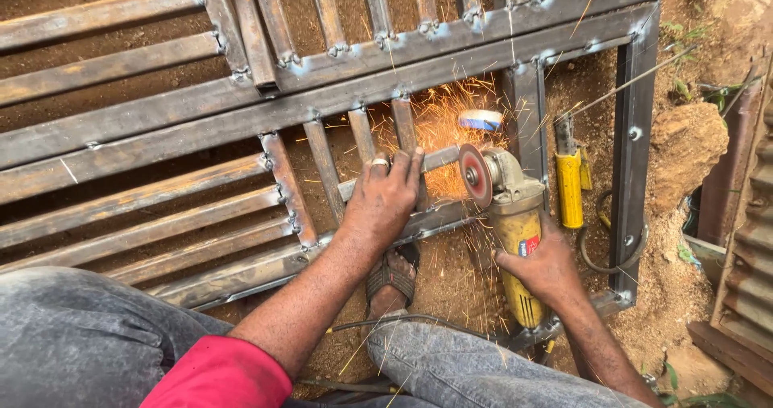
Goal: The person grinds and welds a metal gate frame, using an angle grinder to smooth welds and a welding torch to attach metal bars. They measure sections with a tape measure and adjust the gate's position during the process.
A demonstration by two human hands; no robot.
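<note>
Cutting or grinding step is in full swing — right hand (547,267) is wrapped tight round the body of a yellow angle grinder (515,231), with its disc (475,175) biting into a short steel bar (439,160) and sparks (451,122) flying off toward 12 o'clock. Left hand (382,199) is pressed flat, fingers spread, on that same bar at about 9 o'clock from the disc, pinning it down. Can't really tell if it's cutting through or just dressing the end, the sparks hide the contact. Next move, I'd say, calls for steady pressure and keeping those left fingers well off the disc.

The work is a welded steel gate frame (322,86) lying flat on bare dirt (684,295) outdoors. A second yellow-handled tool (568,183) lies at 3 o'clock from the grinder, a sandalled foot (392,279) sits under the frame, and there's corrugated sheet (753,239) at far right.
</note>
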